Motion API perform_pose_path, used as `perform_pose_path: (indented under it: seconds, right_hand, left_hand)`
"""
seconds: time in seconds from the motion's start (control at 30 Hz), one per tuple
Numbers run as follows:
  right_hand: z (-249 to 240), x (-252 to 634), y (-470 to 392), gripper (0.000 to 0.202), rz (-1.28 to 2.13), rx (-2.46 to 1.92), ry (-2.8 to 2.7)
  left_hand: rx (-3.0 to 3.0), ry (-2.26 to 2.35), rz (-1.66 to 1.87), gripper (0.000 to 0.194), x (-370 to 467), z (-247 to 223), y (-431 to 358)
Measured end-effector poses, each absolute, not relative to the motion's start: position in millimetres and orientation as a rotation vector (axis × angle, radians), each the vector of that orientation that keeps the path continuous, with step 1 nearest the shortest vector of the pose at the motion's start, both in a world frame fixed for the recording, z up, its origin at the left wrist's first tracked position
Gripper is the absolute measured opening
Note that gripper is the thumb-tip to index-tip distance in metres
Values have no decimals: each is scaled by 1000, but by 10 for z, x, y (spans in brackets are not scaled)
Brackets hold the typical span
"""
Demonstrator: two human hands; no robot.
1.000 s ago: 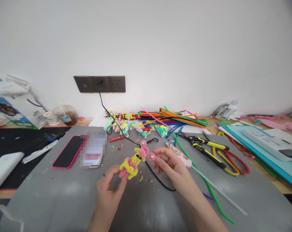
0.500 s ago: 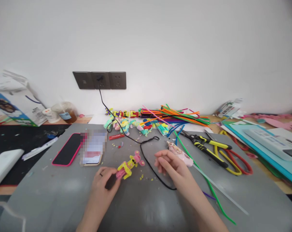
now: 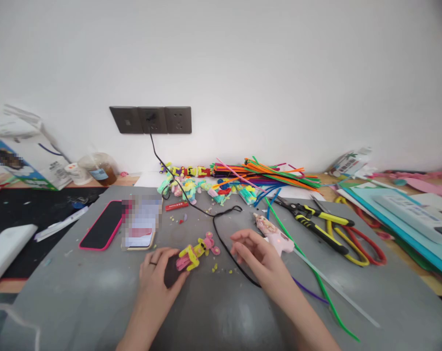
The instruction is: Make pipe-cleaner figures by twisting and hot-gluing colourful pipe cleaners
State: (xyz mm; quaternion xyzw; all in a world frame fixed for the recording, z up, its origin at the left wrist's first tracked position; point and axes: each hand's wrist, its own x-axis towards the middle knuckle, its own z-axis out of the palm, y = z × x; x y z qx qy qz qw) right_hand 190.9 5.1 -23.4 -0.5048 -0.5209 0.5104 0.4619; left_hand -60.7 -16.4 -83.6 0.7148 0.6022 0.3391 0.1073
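Observation:
My left hand (image 3: 158,278) is curled round the lower end of a small pipe-cleaner figure (image 3: 193,254), thumb and forefinger on either side of it. The figure is yellow and pink with round pink ears, and it leans to the right. A dark patch shows between thumb and fingers; I cannot tell if it is a base or shadow. My right hand (image 3: 262,258) hovers to the right of the figure, fingers loosely bent, nothing visible in them. Just beyond it lies a pink glue gun (image 3: 279,241) with a translucent glue stick (image 3: 337,286) in its back.
Black cable (image 3: 221,234) runs from the wall socket (image 3: 151,120) across the grey mat. Pliers (image 3: 316,224) and red-yellow scissors (image 3: 363,246) lie right. Bundled pipe cleaners (image 3: 279,173) and several small figures (image 3: 187,189) line the back. Two phones (image 3: 105,225) lie left; yellow scraps (image 3: 215,268) lie near the figure.
My left hand and the figure have shifted slightly to the right. My right hand has moved slightly left, still bent. A small orange glow now shows on the glue gun.

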Motion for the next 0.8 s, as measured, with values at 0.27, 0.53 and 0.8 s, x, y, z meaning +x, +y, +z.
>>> perform_pose_path:
  seconds: [0.27,0.53,0.8]
  right_hand:
    - [-260,1906,37,46,1293,-1237,-1245]
    - [-211,1921,52,44,1203,-1293,-1233]
    - [-162,1954,47,50,1255,-1272,-1257]
  left_hand:
    - [2056,1715,1094,9,-711,-890,-106]
    - [1815,1555,1500,4,-640,-784,-159]
    - [1971,1361,1566,8,-570,-650,-190]
